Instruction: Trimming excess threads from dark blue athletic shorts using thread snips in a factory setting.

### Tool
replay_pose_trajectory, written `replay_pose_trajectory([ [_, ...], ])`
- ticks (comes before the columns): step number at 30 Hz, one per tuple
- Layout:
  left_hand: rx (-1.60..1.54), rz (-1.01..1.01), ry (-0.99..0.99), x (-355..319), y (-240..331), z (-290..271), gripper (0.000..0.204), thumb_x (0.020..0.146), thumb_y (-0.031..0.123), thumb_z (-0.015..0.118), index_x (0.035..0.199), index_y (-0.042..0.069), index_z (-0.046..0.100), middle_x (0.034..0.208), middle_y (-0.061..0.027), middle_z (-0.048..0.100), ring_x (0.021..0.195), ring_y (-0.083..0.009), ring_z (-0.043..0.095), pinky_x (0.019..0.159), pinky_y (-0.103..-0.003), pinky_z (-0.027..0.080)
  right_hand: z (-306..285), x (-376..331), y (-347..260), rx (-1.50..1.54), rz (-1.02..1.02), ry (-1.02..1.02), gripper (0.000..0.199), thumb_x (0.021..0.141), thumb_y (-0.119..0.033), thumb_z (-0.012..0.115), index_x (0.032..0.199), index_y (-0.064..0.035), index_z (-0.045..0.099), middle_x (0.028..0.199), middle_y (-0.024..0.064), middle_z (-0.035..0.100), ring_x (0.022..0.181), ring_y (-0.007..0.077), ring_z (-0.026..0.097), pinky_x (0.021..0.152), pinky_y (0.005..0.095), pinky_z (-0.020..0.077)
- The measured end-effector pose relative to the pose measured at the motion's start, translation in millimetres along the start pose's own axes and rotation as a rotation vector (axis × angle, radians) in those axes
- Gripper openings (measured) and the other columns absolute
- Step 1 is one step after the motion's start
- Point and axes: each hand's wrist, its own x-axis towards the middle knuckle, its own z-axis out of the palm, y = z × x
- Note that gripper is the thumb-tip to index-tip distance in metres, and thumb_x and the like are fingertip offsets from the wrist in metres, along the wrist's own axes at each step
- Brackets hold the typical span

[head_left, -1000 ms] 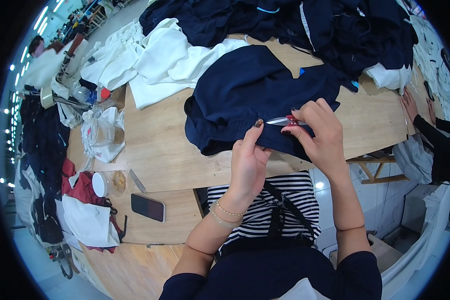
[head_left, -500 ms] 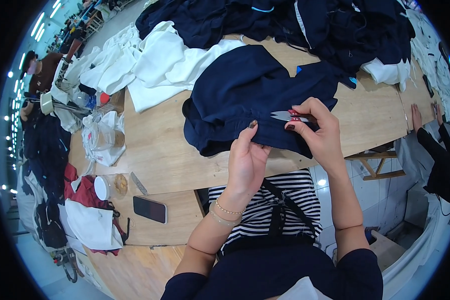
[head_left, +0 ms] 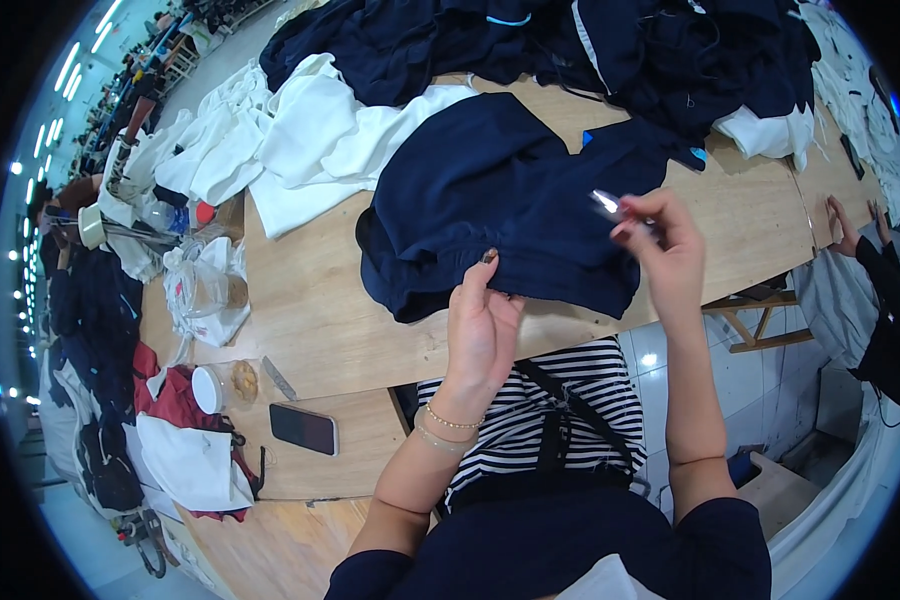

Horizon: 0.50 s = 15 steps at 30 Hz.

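1. Wooden worktable (head_left: 310, 320) under you is heaped with navy and white cloth.
2. Head view: your navy garment (head_left: 500, 215) lies just ahead, its hem running left to right along the near table edge.
3. Your left hand (head_left: 482, 325) is nearer and pinches that hem, fingers closed.
4. Your right hand (head_left: 670, 250) hovers above the garment's right end, fingers shut on small metal snips (head_left: 607, 203).

Dark-screened phone (head_left: 304, 428) on wooden table (head_left: 310, 320)
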Motion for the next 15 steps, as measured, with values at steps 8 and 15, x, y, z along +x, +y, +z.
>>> replay_pose_trajectory([
  [8, 0.006, 0.017, 0.017, -3.9, -4.3, 4.3, 0.025, 0.097, 0.017, 0.047, 0.106, -0.002, 0.06, 0.114, -0.0085, 0.061, 0.106, -0.0158, 0.057, 0.097, -0.034, 0.043, 26.7, -7.3, -7.5, -0.393, -0.185, -0.259, 0.023, 0.072, -0.009, 0.076, 0.083, 0.0011, 0.058, 0.077, 0.0078, 0.059, 0.071, 0.0207, 0.056, 0.062, 0.0278, 0.0456],
  [15, 0.024, 0.027, 0.023, -4.6, -4.5, 7.6, 0.024, 0.097, 0.017, 0.048, 0.104, -0.002, 0.06, 0.11, -0.0076, 0.062, 0.1, -0.0144, 0.057, 0.093, -0.032, 0.043, 24.5, -5.2, -5.7, -0.398, -0.153, -0.269, 0.018, 0.074, -0.005, 0.073, 0.082, 0.0013, 0.058, 0.075, 0.0077, 0.058, 0.07, 0.0172, 0.057, 0.063, 0.0273, 0.0461],
])
